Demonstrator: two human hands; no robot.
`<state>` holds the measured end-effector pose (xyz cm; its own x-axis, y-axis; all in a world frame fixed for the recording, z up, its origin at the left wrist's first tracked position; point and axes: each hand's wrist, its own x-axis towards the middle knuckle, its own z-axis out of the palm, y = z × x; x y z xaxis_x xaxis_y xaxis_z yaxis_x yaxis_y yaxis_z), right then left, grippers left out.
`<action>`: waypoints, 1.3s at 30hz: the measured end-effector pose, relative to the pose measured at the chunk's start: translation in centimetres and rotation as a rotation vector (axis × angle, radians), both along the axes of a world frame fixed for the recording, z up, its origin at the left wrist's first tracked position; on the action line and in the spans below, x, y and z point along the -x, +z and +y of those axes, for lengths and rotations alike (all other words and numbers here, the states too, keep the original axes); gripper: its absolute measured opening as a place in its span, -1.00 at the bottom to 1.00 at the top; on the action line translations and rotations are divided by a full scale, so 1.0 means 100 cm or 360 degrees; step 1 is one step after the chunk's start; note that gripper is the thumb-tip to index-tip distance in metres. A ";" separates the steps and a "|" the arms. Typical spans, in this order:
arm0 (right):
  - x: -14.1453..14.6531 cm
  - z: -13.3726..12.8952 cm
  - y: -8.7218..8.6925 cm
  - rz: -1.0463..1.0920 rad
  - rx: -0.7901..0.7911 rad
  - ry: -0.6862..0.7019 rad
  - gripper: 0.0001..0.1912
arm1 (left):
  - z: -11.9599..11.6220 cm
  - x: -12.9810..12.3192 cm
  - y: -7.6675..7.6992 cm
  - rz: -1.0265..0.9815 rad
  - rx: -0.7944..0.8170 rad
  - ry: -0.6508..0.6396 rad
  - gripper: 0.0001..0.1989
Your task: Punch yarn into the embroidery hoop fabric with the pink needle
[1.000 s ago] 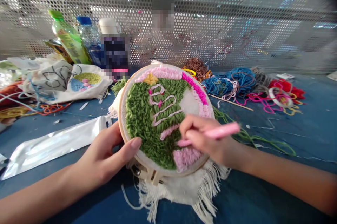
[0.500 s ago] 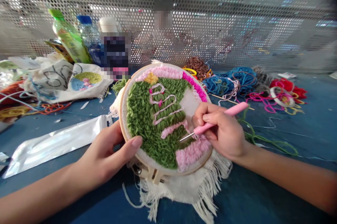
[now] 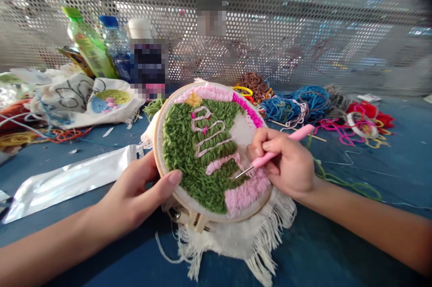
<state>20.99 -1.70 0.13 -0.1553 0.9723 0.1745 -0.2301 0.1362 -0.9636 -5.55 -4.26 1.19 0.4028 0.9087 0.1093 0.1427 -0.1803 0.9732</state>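
Observation:
My left hand (image 3: pixel 145 188) grips the left edge of a round wooden embroidery hoop (image 3: pixel 157 143), thumb on the front and fingers hidden behind. White fabric with a frayed fringe (image 3: pixel 232 239) is stretched in it, bearing green yarn loops (image 3: pixel 189 183), pale and bright pink bands and a yellow patch. In my right hand (image 3: pixel 286 161) is a punch needle with a pink handle (image 3: pixel 302 133), held like a pen. Its metal tip (image 3: pixel 241 173) meets the work beside the green stitches, above the pale pink band (image 3: pixel 248 191). A bare patch of fabric (image 3: pixel 243 129) shows at the upper right.
Balls of blue yarn (image 3: pixel 310 100), brown yarn (image 3: pixel 254 85) and pink yarn (image 3: pixel 337 129) lie behind on the right. Bottles (image 3: pixel 89 44) stand at the back left near another stitched cloth (image 3: pixel 111 100). A silvery packet (image 3: pixel 74 183) lies left. A perforated metal screen (image 3: pixel 270 30) rises behind.
The needle's tip has shifted slightly right and up along the edge of the green stitches, and its handle has dipped left a little. My left hand keeps its hold on the hoop.

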 end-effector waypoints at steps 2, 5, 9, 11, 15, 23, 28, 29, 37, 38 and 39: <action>0.000 -0.003 0.000 -0.0118 -0.0035 0.0070 -0.83 | -0.001 -0.001 0.001 -0.0001 0.0026 0.0054 -0.72; 0.003 -0.012 0.002 -0.0590 -0.0358 0.0265 -0.83 | -0.001 0.000 0.001 0.0041 0.0032 -0.0003 -0.72; 0.008 -0.018 0.004 -0.1069 -0.1050 0.0383 -0.86 | 0.002 0.004 -0.001 0.0089 -0.0071 -0.0090 -0.74; 0.007 -0.015 0.002 -0.1003 -0.0869 0.0390 -0.84 | 0.004 0.005 -0.003 0.0080 -0.0121 -0.0072 -0.77; -0.002 -0.003 -0.005 -0.0317 -0.0291 0.0039 -0.78 | 0.007 0.006 -0.006 0.0062 -0.0170 -0.0092 -0.80; -0.001 -0.010 0.003 -0.0994 -0.0603 0.0361 -0.84 | 0.002 0.003 -0.004 0.0009 -0.0082 -0.0101 -0.77; -0.002 -0.007 0.000 -0.0596 -0.0348 0.0182 -0.82 | 0.002 0.002 -0.004 -0.0090 -0.0031 -0.0076 -0.88; -0.002 -0.005 -0.003 -0.0411 -0.0270 0.0071 -0.81 | 0.003 0.003 -0.004 -0.0095 -0.0021 -0.0092 -0.87; -0.006 0.001 -0.005 -0.0399 -0.0322 -0.0004 -0.79 | 0.001 0.003 -0.001 -0.0087 0.0095 -0.0013 -0.80; -0.006 -0.002 -0.003 -0.0602 -0.0426 0.0107 -0.79 | 0.000 0.001 0.000 -0.0096 0.0093 -0.0015 -0.78; -0.005 -0.004 -0.001 -0.0790 -0.0533 0.0212 -0.81 | -0.002 0.000 0.000 -0.0117 0.0083 -0.0011 -0.77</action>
<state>21.51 -2.10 0.02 -0.4125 0.8440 0.3428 0.1994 0.4509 -0.8700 -5.60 -4.43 1.17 0.4020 0.9111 0.0912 0.0697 -0.1298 0.9891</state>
